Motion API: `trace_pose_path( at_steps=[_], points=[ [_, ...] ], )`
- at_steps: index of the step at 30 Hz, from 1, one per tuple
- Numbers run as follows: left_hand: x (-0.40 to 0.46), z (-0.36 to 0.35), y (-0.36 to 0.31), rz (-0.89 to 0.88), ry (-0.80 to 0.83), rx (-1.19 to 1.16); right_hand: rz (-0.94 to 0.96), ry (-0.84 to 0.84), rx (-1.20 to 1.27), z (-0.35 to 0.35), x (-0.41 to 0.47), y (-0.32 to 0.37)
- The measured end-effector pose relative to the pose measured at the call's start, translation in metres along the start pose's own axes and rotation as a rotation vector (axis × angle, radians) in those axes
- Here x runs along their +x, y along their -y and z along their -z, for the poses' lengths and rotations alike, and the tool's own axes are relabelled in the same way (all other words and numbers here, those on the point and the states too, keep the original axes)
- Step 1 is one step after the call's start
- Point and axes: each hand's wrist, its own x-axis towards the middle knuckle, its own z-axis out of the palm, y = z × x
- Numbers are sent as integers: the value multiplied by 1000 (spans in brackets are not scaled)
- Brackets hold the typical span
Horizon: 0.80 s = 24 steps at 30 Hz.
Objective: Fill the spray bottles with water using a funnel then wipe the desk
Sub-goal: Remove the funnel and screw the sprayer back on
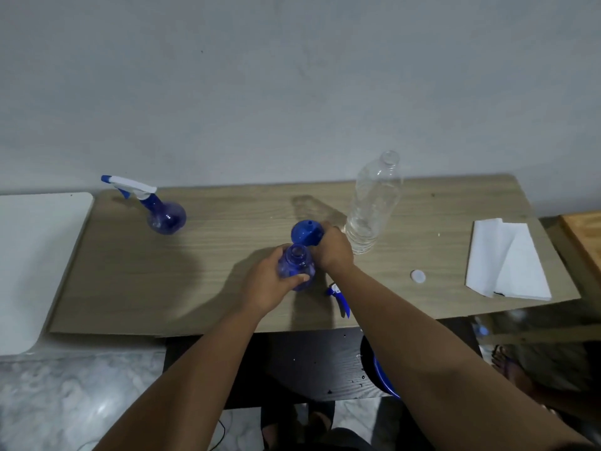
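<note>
Steadying the open spray bottle [296, 266] mid-surface, the left hand [266, 284] wraps its body; the right hand [333, 250] seemingly pinches the blue funnel [305, 232] just behind it. Next, seat the funnel's spout in the neck.

Dim, flat indoor light here. Soft shadows fall leftward across the tabletop [130, 271], so light comes from the right. Wide-angle bending at the edges; lower right corner smeared and blurry.

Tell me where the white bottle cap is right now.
The white bottle cap lies on the desk, right of centre, between the clear water bottle and the folded paper towel.
</note>
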Motion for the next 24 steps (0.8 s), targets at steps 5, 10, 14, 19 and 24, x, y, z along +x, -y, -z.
trace_pose_path(
  at_steps=[5, 10, 14, 19, 24],
  points=[
    [-4, 2, -5, -5, -11, 20, 87, 46, -184, 30, -26, -8],
    [-6, 0, -5, 13, -7, 19, -4, 116, -530, 62, -48, -39],
    [-8, -6, -5, 13, -16, 8, -43, 229, -621, 66, -66, -65],
    [-14, -10, -7, 23, 1, 18, -17, 167, -564, 50, -77, -86],
    [-18, -11, -9, 27, 0, 21, 2, 140, -480, 74, -84, -71]
  ],
)
